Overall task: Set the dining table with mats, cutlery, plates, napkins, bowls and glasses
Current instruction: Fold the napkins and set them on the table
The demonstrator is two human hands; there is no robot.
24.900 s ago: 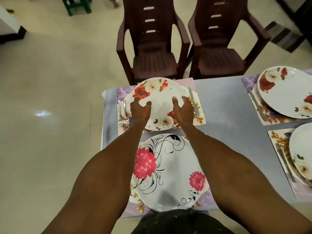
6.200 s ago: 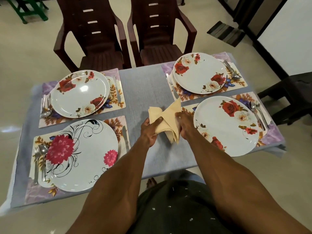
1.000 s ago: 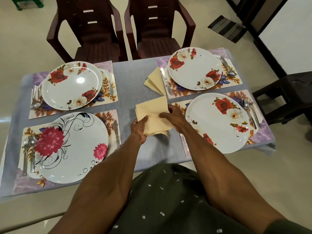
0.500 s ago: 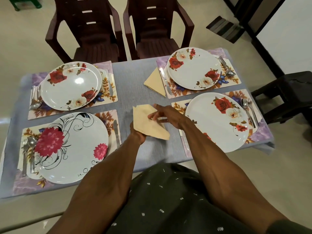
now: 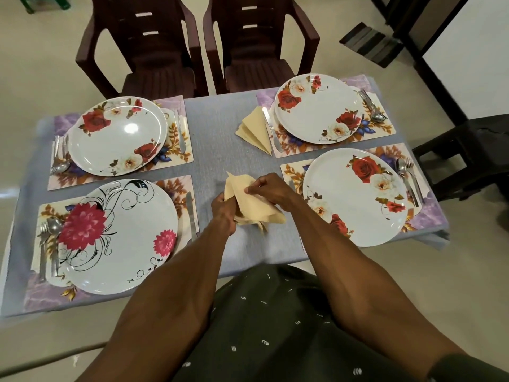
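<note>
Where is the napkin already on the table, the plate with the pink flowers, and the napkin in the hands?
folded napkin [image 5: 256,128], head view, its flat middle.
pink-flower plate [image 5: 129,232], head view, bare white centre.
held napkin [image 5: 257,208], head view, its front fold.

Began with only plates going down near the left edge of the surface [image 5: 220,128], napkins nowhere in sight. Later brought a bundle of cream napkins to the middle. Left one folded napkin [image 5: 256,129] near the far edge, just beside the knife of the far-right setting. Half a second back, held the second napkin [image 5: 254,206] as a flat triangle; since then bunched and crumpled it, left hand [image 5: 224,212] gripping its lower folds, right hand [image 5: 268,188] pinching its upper edge.
</note>
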